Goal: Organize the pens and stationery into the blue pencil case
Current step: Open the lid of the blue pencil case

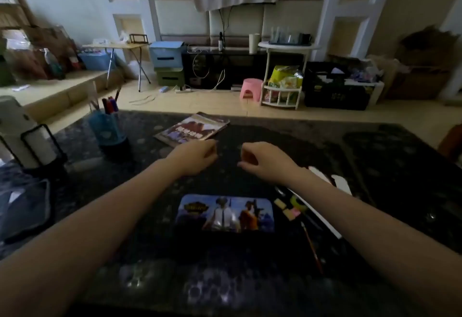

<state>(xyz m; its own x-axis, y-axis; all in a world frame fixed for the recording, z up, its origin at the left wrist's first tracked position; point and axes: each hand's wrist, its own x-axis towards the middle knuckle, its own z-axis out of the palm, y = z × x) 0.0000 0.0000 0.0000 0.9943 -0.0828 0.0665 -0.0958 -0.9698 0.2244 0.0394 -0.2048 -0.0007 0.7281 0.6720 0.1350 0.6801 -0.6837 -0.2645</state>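
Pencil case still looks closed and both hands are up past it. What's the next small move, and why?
Probably bring both hands back to the blue pencil case and open it: its lid is shut, and the erasers and pencil lie loose beside it. Left hand and right hand appear to hold nothing.

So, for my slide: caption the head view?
Both hands hover above the closed blue pencil case, stationery beside it.

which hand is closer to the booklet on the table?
Left. The left hand hovers just below the booklet; the right hand is farther off to its right.
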